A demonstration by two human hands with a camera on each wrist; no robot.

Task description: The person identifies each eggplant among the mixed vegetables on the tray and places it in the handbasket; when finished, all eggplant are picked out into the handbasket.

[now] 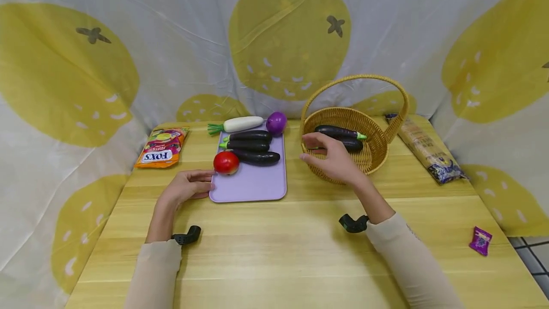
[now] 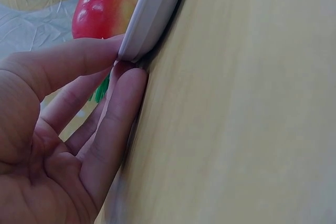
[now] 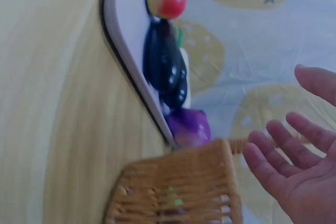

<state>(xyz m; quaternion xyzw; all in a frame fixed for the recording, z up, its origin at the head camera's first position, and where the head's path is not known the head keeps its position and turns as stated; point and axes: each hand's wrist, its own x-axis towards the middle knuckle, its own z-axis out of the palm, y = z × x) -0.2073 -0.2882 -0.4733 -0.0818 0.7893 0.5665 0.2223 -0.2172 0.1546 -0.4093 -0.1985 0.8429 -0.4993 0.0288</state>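
Note:
My left hand (image 1: 188, 187) pinches the left edge of the lilac tray (image 1: 253, 190), thumb on the rim and fingers beneath it in the left wrist view. A red-and-yellow apple-like fruit (image 1: 226, 163) sits close to that hand. Behind it on the tray lie three eggplants (image 1: 257, 157), with a white radish (image 1: 243, 124) and a purple onion (image 1: 276, 123) along the far edge. Over the near left side of the wicker basket (image 1: 364, 161), my right hand (image 1: 332, 159) hovers with fingers spread and holding nothing. Eggplants (image 1: 339, 131) lie inside the basket, partly hidden by that hand.
An orange Fox's candy bag (image 1: 163, 148) lies left of the tray. Right of the basket is a long printed packet (image 1: 426, 149). One small purple wrapped candy (image 1: 481, 241) lies near the table's right edge. The basket's tall handle (image 1: 356, 77) arches upward before the curtain.

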